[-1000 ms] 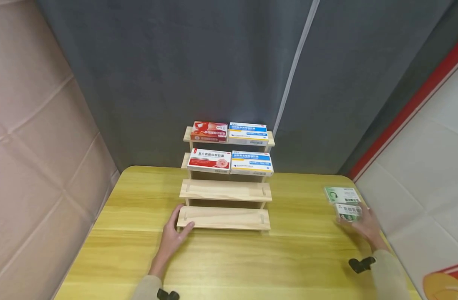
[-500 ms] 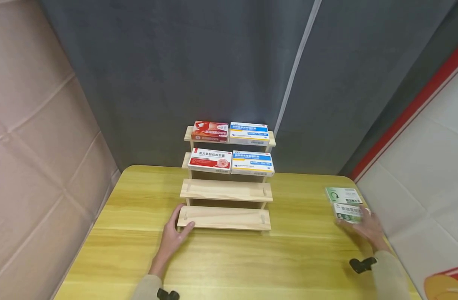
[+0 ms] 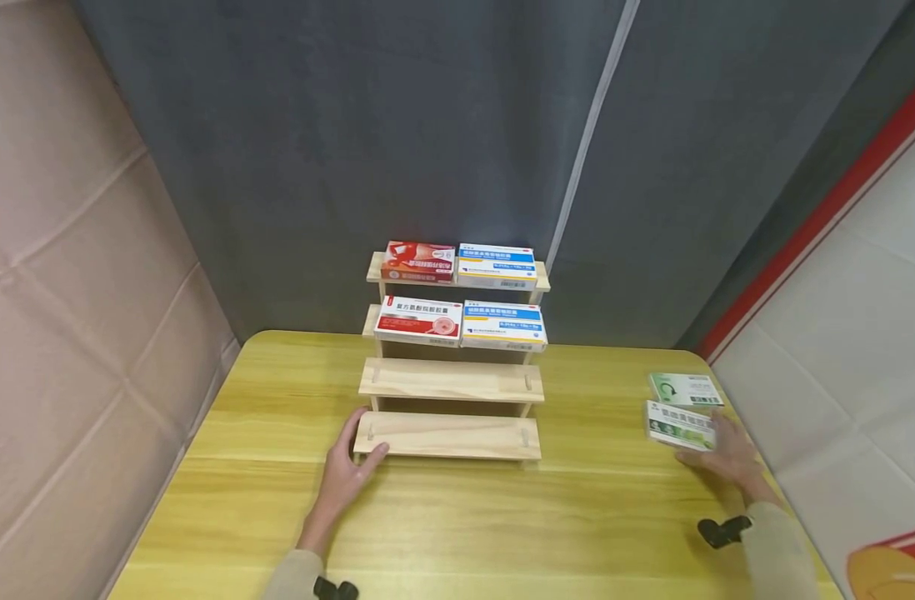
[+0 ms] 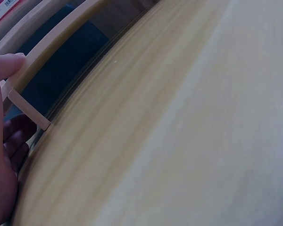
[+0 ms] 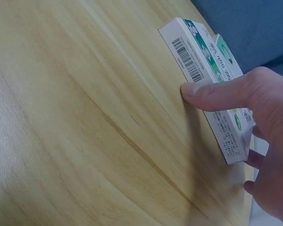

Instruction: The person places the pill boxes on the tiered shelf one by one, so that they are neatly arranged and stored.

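A stepped wooden display rack [image 3: 450, 435] stands in the middle of the table. My left hand [image 3: 345, 473] grips the left end of its lowest shelf; in the left wrist view the thumb [image 4: 12, 65] lies on the board and the fingers curl beside the leg. At the far right, my right hand [image 3: 730, 457] holds a white-and-green medicine box [image 3: 681, 427] by its right end. The right wrist view shows the thumb [image 5: 217, 95] against the box's barcode side, with other fingertips at the end. A second green-and-white medicine box [image 3: 686, 389] lies just behind it.
On the top shelf sit a red medicine box [image 3: 418, 262] and a blue-and-white one [image 3: 496, 267]. The shelf below bears a red-and-white box [image 3: 418, 321] and another blue-and-white box [image 3: 503, 325]. A grey curtain [image 3: 352, 150] hangs behind; a white wall panel [image 3: 847, 333] borders the right.
The front green-and-white medicine box has shifted left and turned at an angle in my right hand. My left hand stays on the rack.
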A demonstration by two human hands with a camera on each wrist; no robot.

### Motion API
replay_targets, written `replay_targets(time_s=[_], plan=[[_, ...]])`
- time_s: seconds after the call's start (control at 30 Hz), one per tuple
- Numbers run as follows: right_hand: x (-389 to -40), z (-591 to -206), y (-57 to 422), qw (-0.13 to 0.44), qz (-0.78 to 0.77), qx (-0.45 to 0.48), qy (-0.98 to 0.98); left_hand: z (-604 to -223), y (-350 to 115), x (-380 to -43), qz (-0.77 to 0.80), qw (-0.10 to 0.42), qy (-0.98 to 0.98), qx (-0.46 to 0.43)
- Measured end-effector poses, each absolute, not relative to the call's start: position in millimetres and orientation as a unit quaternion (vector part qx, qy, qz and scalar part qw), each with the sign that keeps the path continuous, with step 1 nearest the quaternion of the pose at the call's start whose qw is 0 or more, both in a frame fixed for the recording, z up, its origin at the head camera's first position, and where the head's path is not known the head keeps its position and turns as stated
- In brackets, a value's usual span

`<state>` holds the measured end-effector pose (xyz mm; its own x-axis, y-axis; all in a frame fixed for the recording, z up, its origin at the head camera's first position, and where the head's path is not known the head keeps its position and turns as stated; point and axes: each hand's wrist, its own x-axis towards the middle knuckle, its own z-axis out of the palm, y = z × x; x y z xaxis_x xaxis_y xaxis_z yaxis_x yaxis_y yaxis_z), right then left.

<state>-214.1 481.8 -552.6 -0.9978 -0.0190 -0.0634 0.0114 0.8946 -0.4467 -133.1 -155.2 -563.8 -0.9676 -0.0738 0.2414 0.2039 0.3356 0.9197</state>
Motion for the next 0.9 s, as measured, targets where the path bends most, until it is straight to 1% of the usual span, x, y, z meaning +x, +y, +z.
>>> replay_targets(time_s=[0.17,0.37,0.53,0.9], plan=[[-213,-554,482,0.022,-0.264,-0.011,0.964,-564,-155,-134,-0.583,0.118,-0.802,-0.044],[-209,-551,482,0.05,-0.32,0.011,0.946,-564,-156,-133,-0.583,0.117,-0.803,-0.043],[-208,-551,485,0.074,-0.32,0.042,0.944,-564,-156,-133,-0.582,0.117,-0.804,-0.042],[-201,-543,484,0.101,-0.326,0.07,0.937,-563,-156,-134,-0.585,0.114,-0.802,-0.046]])
